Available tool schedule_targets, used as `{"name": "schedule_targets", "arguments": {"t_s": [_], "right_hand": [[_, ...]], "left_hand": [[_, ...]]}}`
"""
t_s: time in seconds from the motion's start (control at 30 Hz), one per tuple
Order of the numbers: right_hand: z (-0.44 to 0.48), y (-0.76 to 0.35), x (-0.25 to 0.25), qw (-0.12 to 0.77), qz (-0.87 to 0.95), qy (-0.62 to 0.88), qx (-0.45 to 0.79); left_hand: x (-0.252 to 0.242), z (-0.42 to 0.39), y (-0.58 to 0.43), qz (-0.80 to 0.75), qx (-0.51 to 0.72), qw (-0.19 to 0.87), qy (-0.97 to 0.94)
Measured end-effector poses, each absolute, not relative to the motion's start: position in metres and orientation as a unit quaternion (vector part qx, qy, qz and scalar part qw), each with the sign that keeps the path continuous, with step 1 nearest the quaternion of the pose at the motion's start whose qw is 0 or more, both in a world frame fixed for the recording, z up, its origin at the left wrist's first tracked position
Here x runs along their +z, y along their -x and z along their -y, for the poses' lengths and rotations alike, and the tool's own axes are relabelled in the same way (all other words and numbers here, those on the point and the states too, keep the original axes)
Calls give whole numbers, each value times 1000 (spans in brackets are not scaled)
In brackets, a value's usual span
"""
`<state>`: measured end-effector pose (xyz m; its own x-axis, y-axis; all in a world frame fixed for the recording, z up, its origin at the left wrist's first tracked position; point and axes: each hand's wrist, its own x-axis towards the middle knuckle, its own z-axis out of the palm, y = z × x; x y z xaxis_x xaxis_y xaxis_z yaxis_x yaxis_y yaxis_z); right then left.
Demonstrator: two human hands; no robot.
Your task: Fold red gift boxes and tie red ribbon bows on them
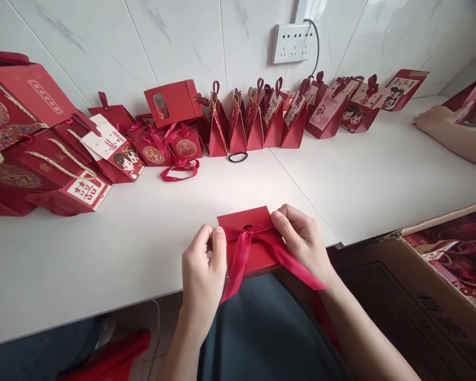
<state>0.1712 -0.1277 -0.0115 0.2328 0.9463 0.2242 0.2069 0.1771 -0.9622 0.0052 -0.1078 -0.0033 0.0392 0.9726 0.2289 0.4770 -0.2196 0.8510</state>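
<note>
A red gift box (pixel 257 259) sits at the table's front edge, in front of my body, with a round hole in its top. A crimson satin ribbon (pixel 241 259) is knotted at that hole, and its two tails hang toward me. My left hand (pixel 205 263) is closed at the box's left side, pinching the ribbon where it runs out from the knot. On the opposite side, my right hand (pixel 303 238) pinches the ribbon's other side between thumb and curled fingers. The ribbon ends inside both hands are hidden.
Red gift boxes (pixel 255 132) line the tiled wall. Larger boxes with rope handles (pixel 27 164) stand at left. A black hair tie (pixel 238 157) lies mid-table. At right, another person's hand (pixel 434 120) is beside a red box; below stands a filled carton (pixel 396 264).
</note>
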Motion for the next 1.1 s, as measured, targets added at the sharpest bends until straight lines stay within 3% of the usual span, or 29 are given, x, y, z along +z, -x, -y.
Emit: {"name": "schedule_targets", "arguments": {"t_s": [0.3,0.43,0.5,0.6,0.7,0.77,0.83,1.1], "right_hand": [[124,-167,-20,611,436,497,436],[119,-180,-22,563,450,513,467],[122,-188,-15,553,486,538,411],[136,-187,6,546,598,544,219],[153,-168,24,429,779,455,47],[158,-153,25,346,837,425,-15],[157,-143,17,318,845,426,-60],[153,-151,-14,464,805,359,-92]], "left_hand": [[-11,107,-11,-549,453,326,-622],[-8,101,-9,-543,434,385,-608],[-5,100,-7,-540,425,402,-606],[-4,99,-5,-534,432,410,-600],[-6,97,-5,-511,439,433,-598],[-8,96,-5,-499,441,453,-593],[-10,94,-5,-499,443,450,-594],[-12,92,-7,-523,469,395,-592]]}}
